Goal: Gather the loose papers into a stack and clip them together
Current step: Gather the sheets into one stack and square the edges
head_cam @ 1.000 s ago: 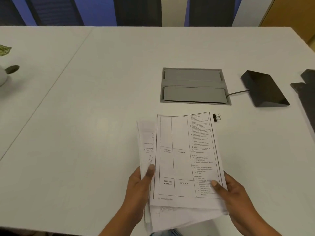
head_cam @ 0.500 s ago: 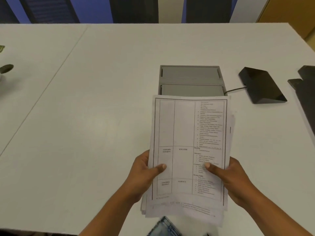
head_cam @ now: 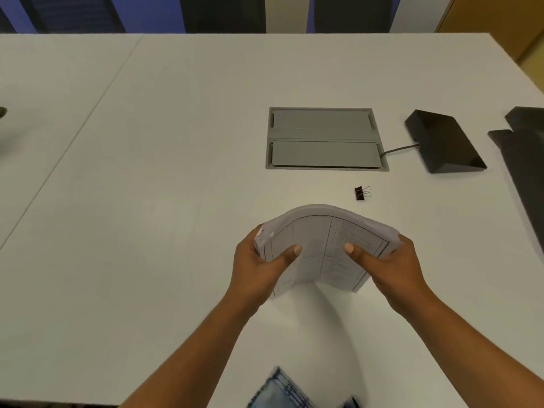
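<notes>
The stack of printed papers is held upright on its lower edge above the white table, bowed outward toward me, its top sheet showing a ruled grid with text. My left hand grips the stack's left side, thumb across the front. My right hand grips the right side the same way. A small black binder clip with wire handles lies on the table just beyond the stack, slightly to the right, apart from both hands.
A grey cable hatch is set into the table behind the clip. A black wedge-shaped device with a cord sits to its right, and another dark object lies at the right edge. Denim shows at the near edge.
The papers have gone from lying flatter and fanned in my hands to standing on edge as a squared, bowed stack. The binder clip, covered half a second ago, shows again.
</notes>
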`<state>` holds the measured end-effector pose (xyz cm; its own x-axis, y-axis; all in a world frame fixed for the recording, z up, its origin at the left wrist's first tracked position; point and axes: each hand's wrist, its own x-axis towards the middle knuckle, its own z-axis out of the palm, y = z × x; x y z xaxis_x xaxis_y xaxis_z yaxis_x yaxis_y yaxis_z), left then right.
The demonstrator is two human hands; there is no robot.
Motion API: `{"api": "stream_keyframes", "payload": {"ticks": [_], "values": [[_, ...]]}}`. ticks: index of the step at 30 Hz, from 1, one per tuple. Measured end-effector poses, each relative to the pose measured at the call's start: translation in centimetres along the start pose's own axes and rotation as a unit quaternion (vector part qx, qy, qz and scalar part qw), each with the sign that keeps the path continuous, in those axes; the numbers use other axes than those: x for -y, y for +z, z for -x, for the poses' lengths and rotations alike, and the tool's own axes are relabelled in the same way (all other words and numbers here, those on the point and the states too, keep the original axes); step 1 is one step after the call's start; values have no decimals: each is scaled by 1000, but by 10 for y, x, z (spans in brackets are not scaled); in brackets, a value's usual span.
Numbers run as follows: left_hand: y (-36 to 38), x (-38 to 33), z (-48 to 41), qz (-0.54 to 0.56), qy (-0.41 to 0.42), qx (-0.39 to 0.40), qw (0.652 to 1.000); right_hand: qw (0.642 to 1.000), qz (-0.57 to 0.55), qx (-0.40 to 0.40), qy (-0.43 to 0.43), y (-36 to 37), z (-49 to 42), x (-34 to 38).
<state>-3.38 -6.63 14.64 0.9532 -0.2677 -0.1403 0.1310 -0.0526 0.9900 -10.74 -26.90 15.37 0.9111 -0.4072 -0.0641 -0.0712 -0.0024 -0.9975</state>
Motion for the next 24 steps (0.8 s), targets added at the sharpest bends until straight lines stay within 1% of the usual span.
{"api": "stream_keyframes", "payload": {"ticks": [3,7,10,14,16,18,20,22,24], "values": [[-1,-5,1,-1,29,2,1000,1000,9,9,-28,-3,0,3],[2,-12,1,10,65,9,998,999,4,3,-33,-5,0,1],[3,-13,0,22,55,3,998,999,8,0,-35,-10,-2,-4],[3,-14,-1,25,40,23,999,1000,17,13,-15,-17,-3,-7],[1,-12,-3,23,49,36,998,1000,27,13,-8,-20,-2,-12],[-3,-8,-3,-16,49,54,997,999,36,11,4,-20,-1,-21],[-4,1,-3,-54,27,67,996,999,41,5,22,-21,0,-31],[-3,8,-3,-64,24,63,996,998,49,11,34,-18,-2,-35],[-1,10,-3,-53,21,55,997,998,43,6,38,-17,-5,-33]]}}
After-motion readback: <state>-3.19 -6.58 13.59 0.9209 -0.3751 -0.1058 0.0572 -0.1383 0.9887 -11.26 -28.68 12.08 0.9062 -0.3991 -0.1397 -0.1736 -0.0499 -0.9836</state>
